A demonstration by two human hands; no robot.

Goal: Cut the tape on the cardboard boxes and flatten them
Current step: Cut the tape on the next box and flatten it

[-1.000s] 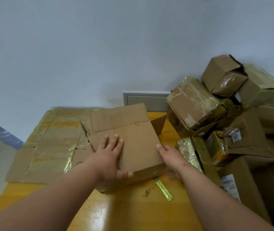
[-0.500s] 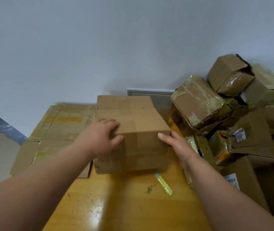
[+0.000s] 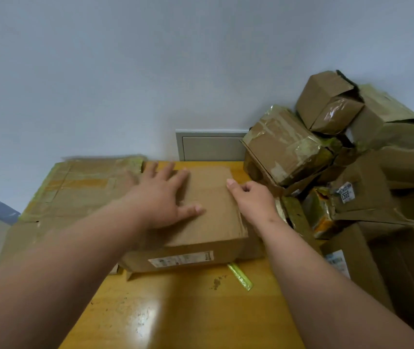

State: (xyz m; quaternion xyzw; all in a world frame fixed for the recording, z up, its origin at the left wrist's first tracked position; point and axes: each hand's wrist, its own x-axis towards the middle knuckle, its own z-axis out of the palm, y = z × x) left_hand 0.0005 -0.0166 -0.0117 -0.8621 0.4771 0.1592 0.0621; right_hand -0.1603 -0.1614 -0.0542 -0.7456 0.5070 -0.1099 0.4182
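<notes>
Head view: a yellow wooden surface (image 3: 175, 311) is seen against a pale wall (image 3: 150, 71), with a grey panel (image 3: 211, 147) set low in the wall. A heap of taped boxes (image 3: 352, 159) is piled at the right, unchanged from half a second earlier. A sheet of flattened cardboard (image 3: 75, 192) is spread on the left of the surface, as before.

The cardboard box (image 3: 208, 222) is placed at the middle of the surface, partly over the flattened sheet. Half a second earlier it was held upright, with its far flap raised; now it is lowered and pressed down, its top face laid broad and its near side, with a white label (image 3: 180, 259), turned toward the camera. A second ago it was lying similarly low, so it has been lifted and set down again.

The left hand (image 3: 160, 197) is laid palm down on the top face, fingers spread and straight, thumb out to the right; the grip is released, nothing is clasped. Earlier its fingers were hooked over the box's top left edge. The right hand (image 3: 251, 200) is set at the box's right top edge, with fingers curled and the forefinger tip on the cardboard; whether the edge is pinched cannot be told. Earlier it was held flat against the right side.

A yellow-green strip (image 3: 240, 277) is lying on the surface just in front of the box's right corner, where it was before. A small dark smudge (image 3: 216, 282) is seen just left of it.
</notes>
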